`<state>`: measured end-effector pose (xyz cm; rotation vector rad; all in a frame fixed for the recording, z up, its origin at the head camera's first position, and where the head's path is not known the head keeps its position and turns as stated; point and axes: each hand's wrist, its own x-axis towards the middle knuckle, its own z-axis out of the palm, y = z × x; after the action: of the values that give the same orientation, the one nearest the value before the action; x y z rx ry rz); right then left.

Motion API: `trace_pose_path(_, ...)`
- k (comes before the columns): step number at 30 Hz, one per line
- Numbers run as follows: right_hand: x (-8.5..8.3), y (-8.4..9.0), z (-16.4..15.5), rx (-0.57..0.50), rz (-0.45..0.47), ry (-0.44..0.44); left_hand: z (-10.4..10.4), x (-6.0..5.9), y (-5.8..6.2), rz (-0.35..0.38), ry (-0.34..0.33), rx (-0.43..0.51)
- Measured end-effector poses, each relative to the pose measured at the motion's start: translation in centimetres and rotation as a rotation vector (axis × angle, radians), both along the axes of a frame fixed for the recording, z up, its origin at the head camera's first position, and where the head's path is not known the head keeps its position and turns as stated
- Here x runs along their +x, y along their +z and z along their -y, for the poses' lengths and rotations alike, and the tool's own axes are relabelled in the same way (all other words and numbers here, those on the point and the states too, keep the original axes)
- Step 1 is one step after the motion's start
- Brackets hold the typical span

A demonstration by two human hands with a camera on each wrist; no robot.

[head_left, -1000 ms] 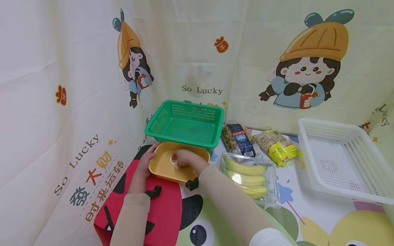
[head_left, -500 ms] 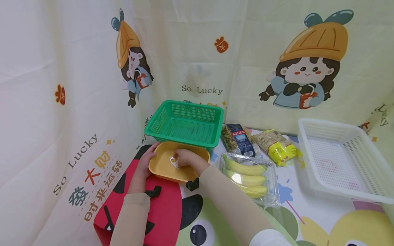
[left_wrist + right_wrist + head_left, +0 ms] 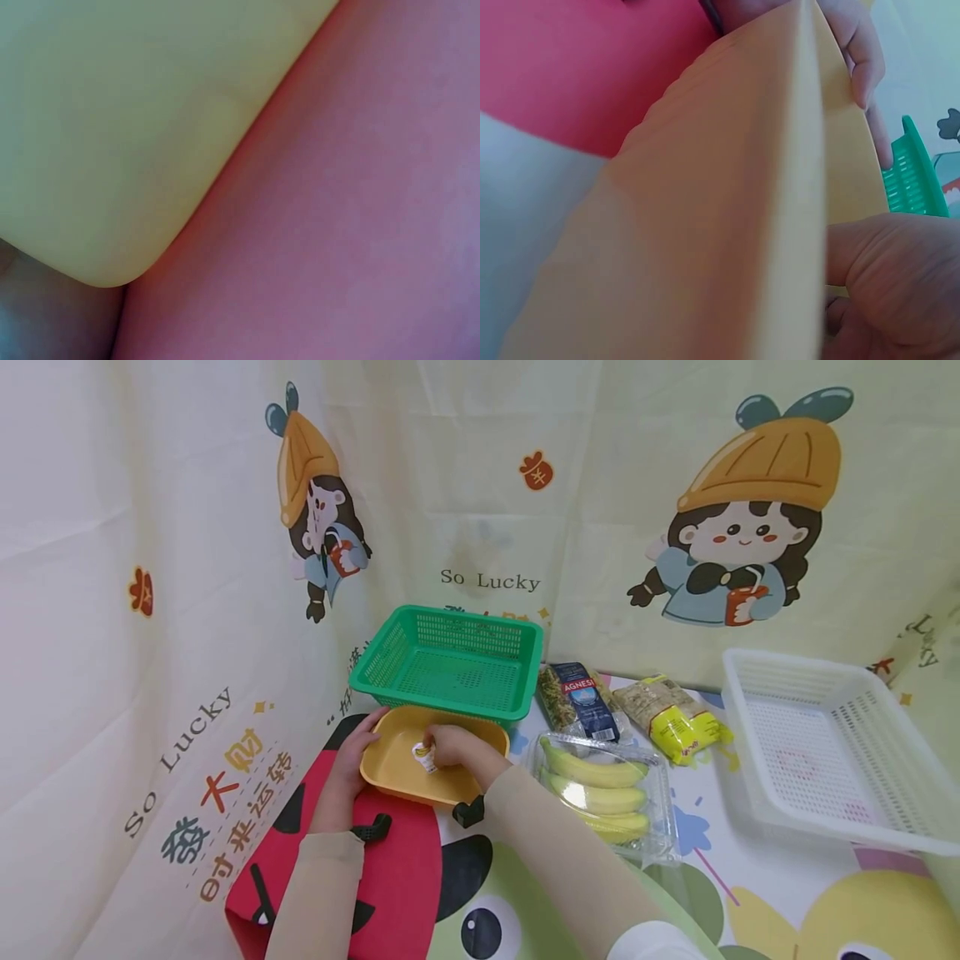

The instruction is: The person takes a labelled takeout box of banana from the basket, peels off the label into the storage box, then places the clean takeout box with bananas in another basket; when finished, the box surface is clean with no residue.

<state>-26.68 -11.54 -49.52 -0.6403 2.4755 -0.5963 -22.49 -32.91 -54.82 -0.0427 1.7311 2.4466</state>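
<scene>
My left hand [image 3: 351, 762] grips the left end of a yellow-orange plastic basin [image 3: 392, 767]; in the right wrist view its fingers [image 3: 866, 64] lap over the rim. Inside the basin, my right hand [image 3: 456, 747] has curled fingers at a small white-and-yellow label [image 3: 423, 757] and seems to pinch its edge. The label lies at the basin floor; whether it is stuck down I cannot tell. The right wrist view shows the right hand [image 3: 907, 289] behind the basin's near wall [image 3: 667, 217], fingertips hidden. The left wrist view has mostly the basin's outside [image 3: 135, 142].
Behind the basin stands a green mesh basket [image 3: 457, 681]. To the right lie a clear box of bananas [image 3: 600, 793], an Agnesi pasta bag [image 3: 581, 700] and a yellow-labelled bag [image 3: 675, 718]. A white basket [image 3: 832, 752] sits at far right. Printed cloth walls [image 3: 480, 510] enclose the table.
My right fingers have shifted slightly on the label, and more of its printed face shows than one second ago. The left hand and basin keep their place.
</scene>
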Motion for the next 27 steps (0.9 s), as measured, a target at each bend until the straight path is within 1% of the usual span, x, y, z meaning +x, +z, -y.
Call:
trace_pose_path(4, 0.0, -0.1, -0.3, 0.003, -0.011, -0.011, -0.2, -0.2, -0.1, -0.003, -0.004, -0.006)
trace_pose_path(7, 0.1, 0.1, -0.6, 0.032, -0.036, 0.008, -0.4, -0.3, -0.2, -0.003, 0.004, -0.013)
trace_pose_path(10, 0.2, 0.9, -1.1, 0.071, -0.061, 0.047, -0.5, -0.3, -0.3, -0.001, 0.005, -0.021)
trace_pose_path(12, 0.4, 1.7, -1.7, 0.074, -0.054, 0.061, -0.6, -0.3, -0.4, -0.008, 0.005, -0.028)
trace_pose_path(16, 0.9, 3.5, -3.4, 0.007, 0.019, 0.062, -0.5, -0.2, -0.2, -0.025, -0.004, -0.021)
trace_pose_path(20, 1.2, 5.4, -5.9, -0.107, 0.089, 0.068, -0.3, 0.4, 0.6, -0.037, 0.006, -0.026)
trace_pose_path(21, 1.2, 5.7, -6.6, -0.132, 0.106, 0.068, -0.3, 0.6, 1.0, -0.041, 0.011, -0.046)
trace_pose_path(23, 1.3, 6.4, -8.1, -0.174, 0.123, 0.067, -0.3, 1.1, 1.8, -0.05, 0.04, -0.128)
trace_pose_path(25, 1.4, 6.7, -9.9, -0.204, 0.128, 0.063, -0.3, 1.6, 2.7, -0.074, 0.08, -0.249)
trace_pose_path(27, 1.7, 7.0, -11.7, -0.227, 0.108, 0.066, -0.4, 2.1, 3.7, -0.111, 0.119, -0.392)
